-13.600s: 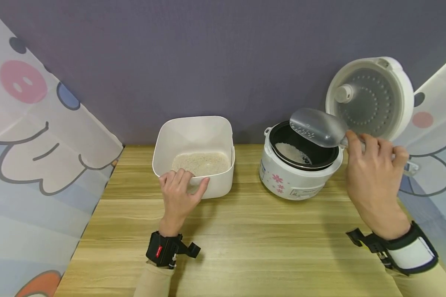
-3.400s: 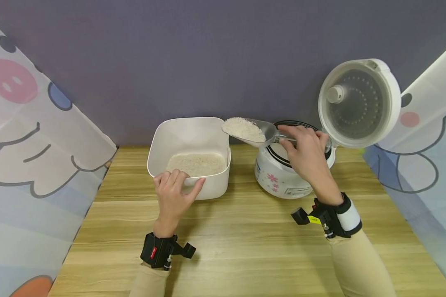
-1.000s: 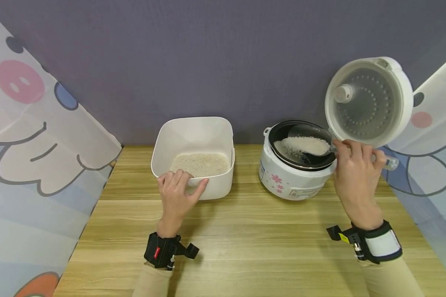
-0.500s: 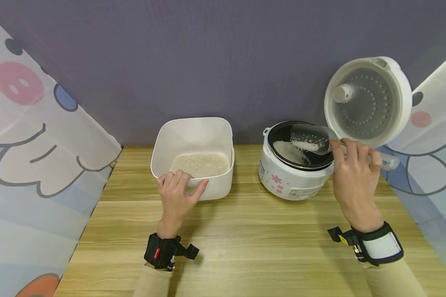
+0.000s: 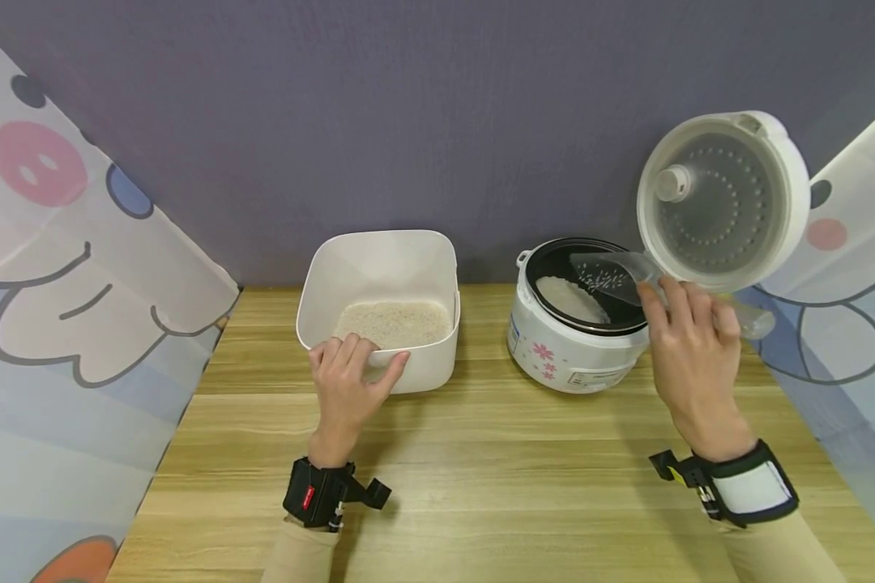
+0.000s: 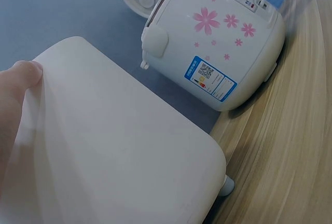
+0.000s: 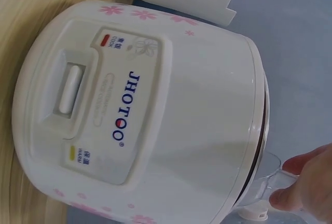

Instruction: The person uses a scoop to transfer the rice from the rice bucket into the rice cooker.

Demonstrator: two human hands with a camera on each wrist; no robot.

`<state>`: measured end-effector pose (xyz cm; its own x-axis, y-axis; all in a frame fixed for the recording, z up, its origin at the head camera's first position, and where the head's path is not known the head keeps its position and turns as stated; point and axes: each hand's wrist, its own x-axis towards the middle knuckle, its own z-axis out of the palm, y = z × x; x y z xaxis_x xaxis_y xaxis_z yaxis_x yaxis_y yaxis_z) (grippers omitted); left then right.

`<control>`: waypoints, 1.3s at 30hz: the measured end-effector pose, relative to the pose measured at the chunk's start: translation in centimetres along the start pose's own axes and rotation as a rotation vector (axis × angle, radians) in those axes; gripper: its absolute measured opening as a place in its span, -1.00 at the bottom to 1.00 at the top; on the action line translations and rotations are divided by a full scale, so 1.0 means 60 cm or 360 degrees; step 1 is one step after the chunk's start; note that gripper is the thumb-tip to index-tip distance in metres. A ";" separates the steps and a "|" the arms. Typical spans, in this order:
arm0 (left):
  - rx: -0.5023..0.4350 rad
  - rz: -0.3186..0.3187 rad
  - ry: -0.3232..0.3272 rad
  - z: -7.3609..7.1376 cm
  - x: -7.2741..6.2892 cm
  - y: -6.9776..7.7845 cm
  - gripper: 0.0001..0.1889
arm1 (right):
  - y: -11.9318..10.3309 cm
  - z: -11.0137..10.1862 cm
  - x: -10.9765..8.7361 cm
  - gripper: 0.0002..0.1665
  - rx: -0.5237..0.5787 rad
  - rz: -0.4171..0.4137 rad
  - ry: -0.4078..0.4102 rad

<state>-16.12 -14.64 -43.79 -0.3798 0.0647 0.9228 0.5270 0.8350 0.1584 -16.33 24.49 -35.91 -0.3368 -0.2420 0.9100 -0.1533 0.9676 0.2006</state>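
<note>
In the head view my left hand (image 5: 346,389) grips the front rim of a white rice bin (image 5: 423,364), thumb outside and fingers over the edge. Rice (image 5: 394,322) covers the bin's bottom. My right hand (image 5: 696,364) holds a clear plastic scoop (image 5: 612,271) by its handle. The scoop's bowl is tilted over the black inner pot (image 5: 547,259) of the rice cooker (image 5: 554,356), with a few grains clinging to it. A mound of white rice (image 5: 572,300) lies in the pot. In the right wrist view, fingers pinch the scoop handle (image 7: 280,181) beside the cooker's rim.
The cooker's lid (image 5: 725,198) stands raised at the back right. A grey wall (image 5: 437,121) rises behind the wooden table (image 5: 481,486). Cartoon-printed sheets (image 5: 95,308) flank both sides. In the left wrist view the cooker's flowered side (image 6: 218,42) stands close to the bin.
The right hand brought a full scoop from beside the bin to the pot and tipped it; the rice slid into the pot. The left hand has stayed on the bin's rim.
</note>
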 end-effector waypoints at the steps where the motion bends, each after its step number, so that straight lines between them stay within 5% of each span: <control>1: 0.0002 -0.0002 -0.0002 0.000 0.000 0.000 -0.43 | 0.001 0.000 -0.002 -0.76 0.0005 0.0002 -0.0001; 25: 0.0000 0.0011 0.0020 0.003 0.000 -0.002 -0.42 | 0.002 -0.009 -0.010 -0.70 -0.0021 0.0318 -0.0060; 39: -0.0068 0.0048 0.0030 0.003 0.000 -0.004 -0.46 | -0.011 -0.025 0.008 -0.72 0.0202 0.0400 -0.0104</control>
<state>-16.37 -14.73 -43.88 -0.3489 0.0791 0.9338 0.5702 0.8087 0.1446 -15.02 23.82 -35.06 -0.4376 -0.0036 0.8992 -0.1713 0.9820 -0.0794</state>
